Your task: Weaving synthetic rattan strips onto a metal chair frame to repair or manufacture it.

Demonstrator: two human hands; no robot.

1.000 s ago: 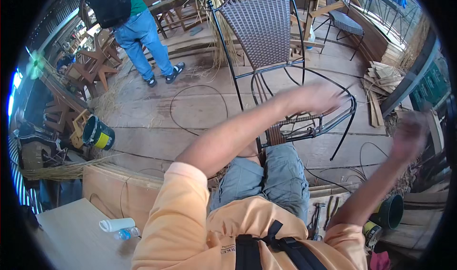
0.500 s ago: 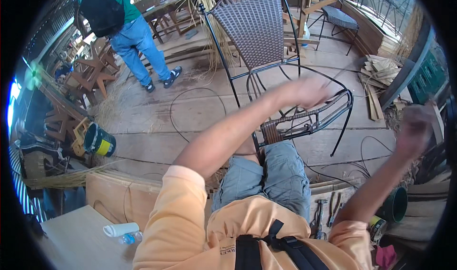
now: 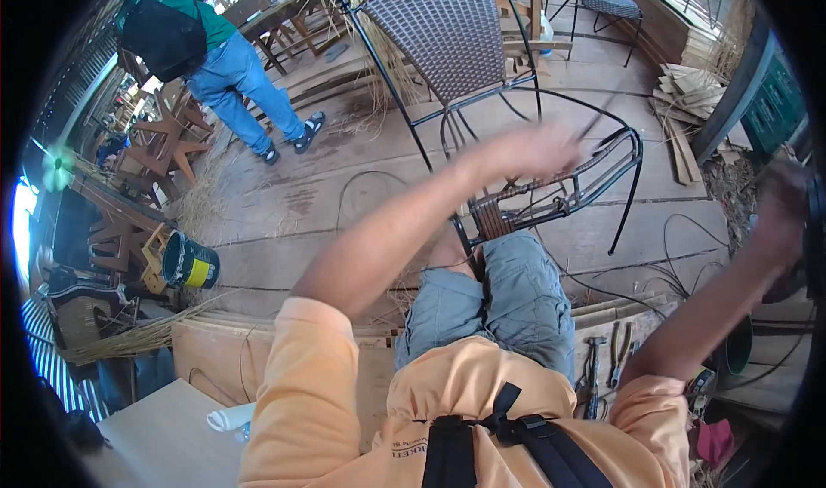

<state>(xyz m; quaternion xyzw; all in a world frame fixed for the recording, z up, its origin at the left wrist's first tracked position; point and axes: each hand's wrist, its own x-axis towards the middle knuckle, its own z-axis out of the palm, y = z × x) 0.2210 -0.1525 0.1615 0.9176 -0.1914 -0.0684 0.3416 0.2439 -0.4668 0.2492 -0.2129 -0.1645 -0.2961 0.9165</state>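
A chair with a black metal frame stands before my knees. Its backrest is woven in brown strands, and its seat frame is mostly bare, with a brown wrapped binding at the near left corner. My left hand reaches over the seat frame, motion-blurred, its fingers curled; a thin dark strand runs up from it. My right hand is stretched out to the far right, blurred at the dark rim of the picture; whatever it holds does not show.
A person with a black backpack stands at the far left. A dark bucket and stacked wooden frames are nearby. Loose dark strands curl on the floor at right. A hammer and pliers lie beside my right thigh. Wood slats are piled at right.
My right hand has swung farther right and slightly up, toward the picture's edge. My left hand has shifted a little left over the seat frame. The view has turned slightly.
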